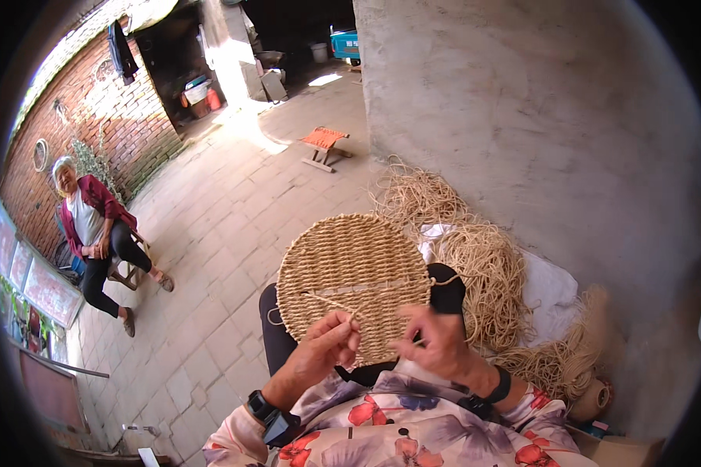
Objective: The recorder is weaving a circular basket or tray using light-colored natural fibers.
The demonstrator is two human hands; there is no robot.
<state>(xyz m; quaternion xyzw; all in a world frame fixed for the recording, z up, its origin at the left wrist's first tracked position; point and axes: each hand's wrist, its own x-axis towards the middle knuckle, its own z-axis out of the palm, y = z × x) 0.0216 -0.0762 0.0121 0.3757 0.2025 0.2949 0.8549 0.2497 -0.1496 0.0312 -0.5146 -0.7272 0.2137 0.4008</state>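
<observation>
A round woven straw mat (350,241) lies across my lap, its rows of twisted cord running sideways. A narrow, paler gap crosses it just below the middle. From the left end of that gap, a straw cord (329,299) runs toward my left hand (327,348), which pinches it between thumb and fingers over the lower part of the mat. My right hand (438,342) hovers at the mat's lower right, slightly blurred, with its fingers curled together. What lies between those fingers is too smeared to name. Short loops of cord stick out from the mat's left and right edges.
Big tangled heaps of straw cord (483,272) lie on white cloth (549,289) along the grey wall (522,101) to my right. A folding stool (324,140) with an orange seat stands ahead. Another person (97,226) sits at the left by a brick wall (121,117).
</observation>
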